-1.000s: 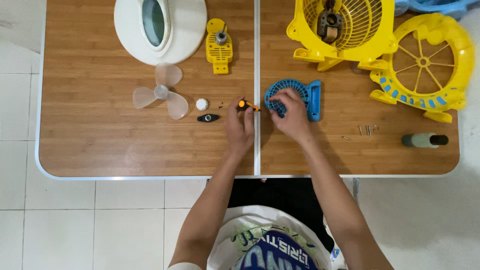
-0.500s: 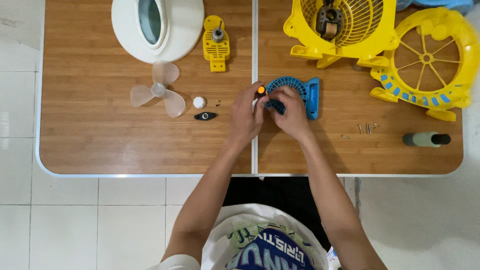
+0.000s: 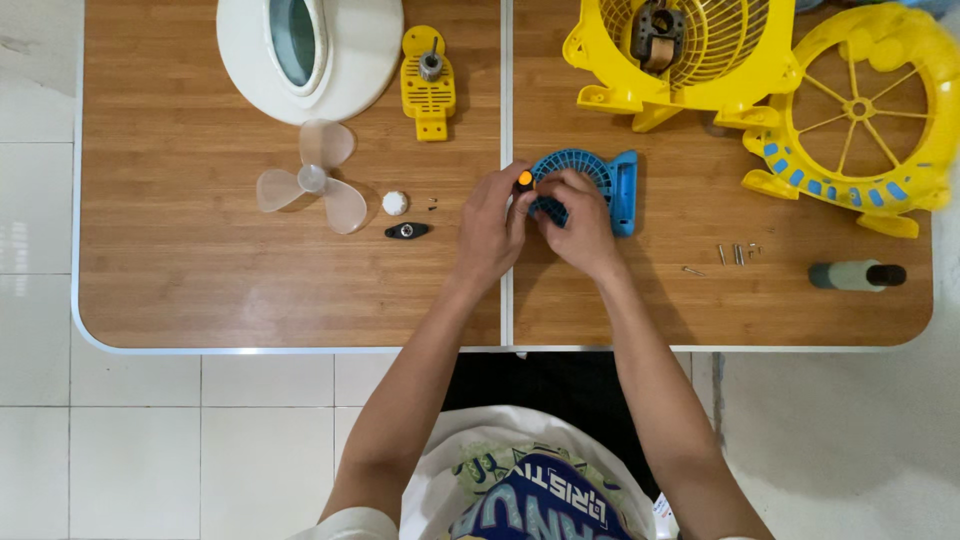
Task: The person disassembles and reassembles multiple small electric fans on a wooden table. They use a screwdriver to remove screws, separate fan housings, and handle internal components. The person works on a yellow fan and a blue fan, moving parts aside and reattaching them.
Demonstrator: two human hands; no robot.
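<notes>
Tiny screws (image 3: pixel 735 254) (kind indiscernible)

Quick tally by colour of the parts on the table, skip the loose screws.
Yellow: 3 – rear grille housing, front guard ring, motor bracket
White: 2 – base, small knob
Blue: 1 – vented part, under both hands
Clear: 1 – fan blade
Black: 1 – small piece
Total: 8

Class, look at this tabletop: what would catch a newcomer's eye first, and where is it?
At the table's middle, the left hand and right hand grip a blue grille part. Bright yellow fan cages fill the far right corner. A white housing and a clear fan blade lie far left.
</notes>
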